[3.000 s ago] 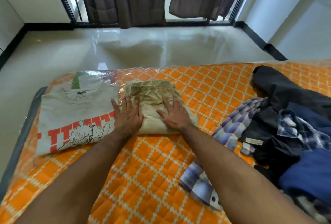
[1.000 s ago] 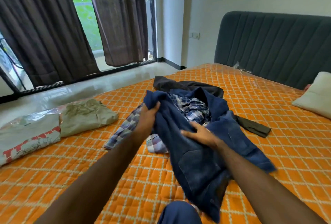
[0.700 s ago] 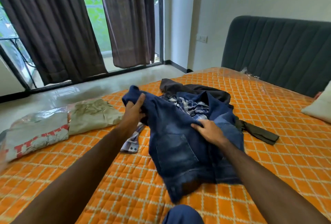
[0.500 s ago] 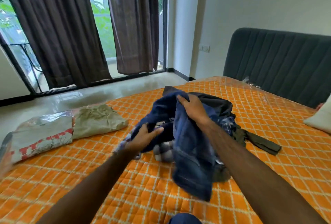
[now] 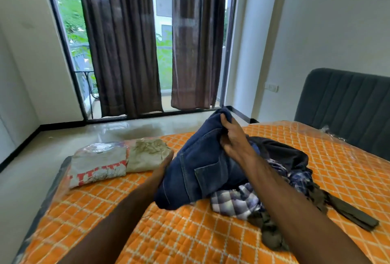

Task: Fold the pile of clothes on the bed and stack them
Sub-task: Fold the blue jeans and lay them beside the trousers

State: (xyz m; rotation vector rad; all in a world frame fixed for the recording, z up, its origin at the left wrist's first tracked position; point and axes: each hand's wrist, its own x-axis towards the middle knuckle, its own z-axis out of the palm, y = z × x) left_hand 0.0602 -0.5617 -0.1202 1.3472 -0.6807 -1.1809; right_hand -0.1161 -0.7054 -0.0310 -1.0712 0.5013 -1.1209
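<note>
Orange quilted bed is carrying everything. Both hands are holding blue jeans above it: right hand gripping the top, left hand cupping the side. Folded shirt and shorts are lying left of the hands, with loose clothes under the right arm.

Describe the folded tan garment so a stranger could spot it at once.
Start at the orange quilted bed and look to its far edge, nearest the curtained window. Two folded pieces lie side by side there. The folded tan garment is the right one, plain khaki, unlike the grey printed T-shirt beside it.
</note>
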